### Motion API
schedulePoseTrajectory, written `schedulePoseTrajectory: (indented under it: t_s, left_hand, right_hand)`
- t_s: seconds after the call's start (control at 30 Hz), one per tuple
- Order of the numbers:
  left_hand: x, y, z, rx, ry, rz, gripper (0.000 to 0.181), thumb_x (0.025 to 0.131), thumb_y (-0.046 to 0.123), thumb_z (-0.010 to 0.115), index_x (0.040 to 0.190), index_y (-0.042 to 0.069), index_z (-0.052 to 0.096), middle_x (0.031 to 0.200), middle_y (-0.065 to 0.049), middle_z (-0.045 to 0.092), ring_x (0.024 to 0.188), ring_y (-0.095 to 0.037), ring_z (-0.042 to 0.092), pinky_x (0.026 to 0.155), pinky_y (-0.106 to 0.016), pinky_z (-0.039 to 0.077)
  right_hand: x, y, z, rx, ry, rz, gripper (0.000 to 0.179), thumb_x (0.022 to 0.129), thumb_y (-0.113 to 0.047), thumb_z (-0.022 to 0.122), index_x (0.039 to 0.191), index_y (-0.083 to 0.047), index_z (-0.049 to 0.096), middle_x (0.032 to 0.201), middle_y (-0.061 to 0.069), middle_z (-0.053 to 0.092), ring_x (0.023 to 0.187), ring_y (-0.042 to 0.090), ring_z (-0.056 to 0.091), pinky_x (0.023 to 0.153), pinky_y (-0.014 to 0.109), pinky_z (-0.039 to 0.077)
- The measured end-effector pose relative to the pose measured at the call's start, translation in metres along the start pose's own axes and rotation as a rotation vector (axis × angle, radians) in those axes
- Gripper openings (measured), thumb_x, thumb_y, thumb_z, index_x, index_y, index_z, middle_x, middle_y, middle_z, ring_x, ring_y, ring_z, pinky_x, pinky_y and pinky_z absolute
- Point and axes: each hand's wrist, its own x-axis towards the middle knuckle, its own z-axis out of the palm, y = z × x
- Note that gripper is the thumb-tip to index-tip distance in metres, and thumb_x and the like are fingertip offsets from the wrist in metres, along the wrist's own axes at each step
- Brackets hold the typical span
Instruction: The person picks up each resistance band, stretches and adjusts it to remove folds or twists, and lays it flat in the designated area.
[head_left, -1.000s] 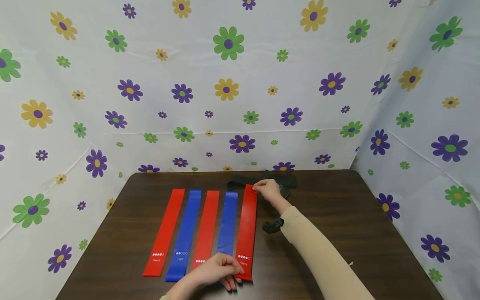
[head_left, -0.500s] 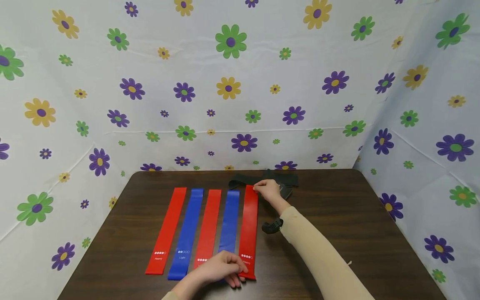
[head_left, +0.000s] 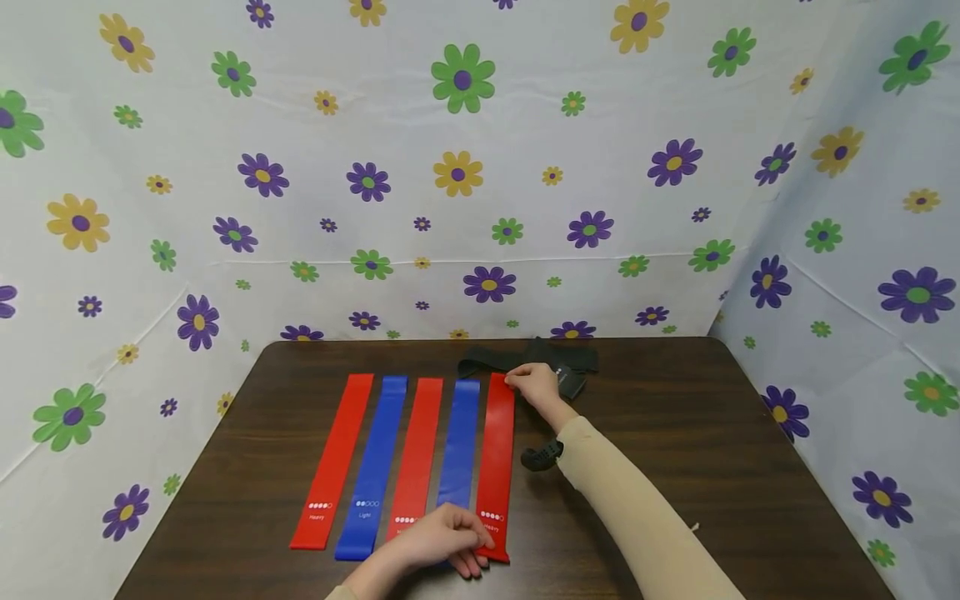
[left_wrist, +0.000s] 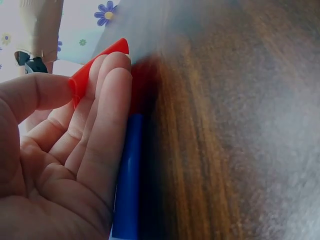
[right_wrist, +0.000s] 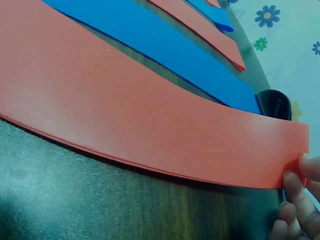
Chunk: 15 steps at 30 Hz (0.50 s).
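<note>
A red resistance band (head_left: 497, 454) marked "Heavy" lies lengthwise at the right end of a row of bands. My right hand (head_left: 536, 383) pinches its far end between thumb and finger; the right wrist view shows the red band (right_wrist: 150, 120) bowing slightly from that grip. At the near end my left hand (head_left: 442, 537) pinches the edge, and in the left wrist view the red band's end (left_wrist: 102, 62) sits between the thumb and fingers. Just left is a blue band (head_left: 459, 442), its near part hidden behind my left hand.
Further left lie a red band (head_left: 418, 442), a blue band (head_left: 375, 458) and another red band (head_left: 336, 458), roughly parallel. Black bands (head_left: 573, 360) lie in a loose pile at the back, behind my right hand. All rest on the dark wooden table (head_left: 660, 417).
The far end of the held red band and my right hand have come slightly nearer. Both hands keep hold of it, and the head view has shifted a little.
</note>
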Motion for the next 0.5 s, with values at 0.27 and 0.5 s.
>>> schedulePoseTrajectory:
  t_s: [0.27,0.5]
  left_hand:
    - [0.0023,-0.0022,-0.0015,0.008,-0.013,-0.021,0.019,0.094,0.007,0.055,0.098,-0.002,0.071,0.081,-0.015,0.070,0.062,-0.009,0.065,0.056,-0.023,0.055]
    - [0.0041,-0.0018,0.0007,0.023,-0.001,-0.020,0.020,0.094,0.008,0.055,0.093,-0.001,0.072,0.072,-0.010,0.068,0.056,-0.008,0.063,0.050,-0.021,0.053]
  right_hand:
    - [-0.0031,0.0026,0.0062,-0.002,-0.010,-0.011,0.016,0.085,-0.017,0.072,0.094,-0.005,0.077,0.082,0.004,0.071,0.073,0.017,0.062,0.064,0.029,0.052]
    - [-0.0039,0.0046,0.0092,-0.042,0.007,-0.032,0.015,0.083,-0.016,0.073,0.093,-0.006,0.077,0.077,0.002,0.071,0.068,0.016,0.060,0.059,0.027,0.048]
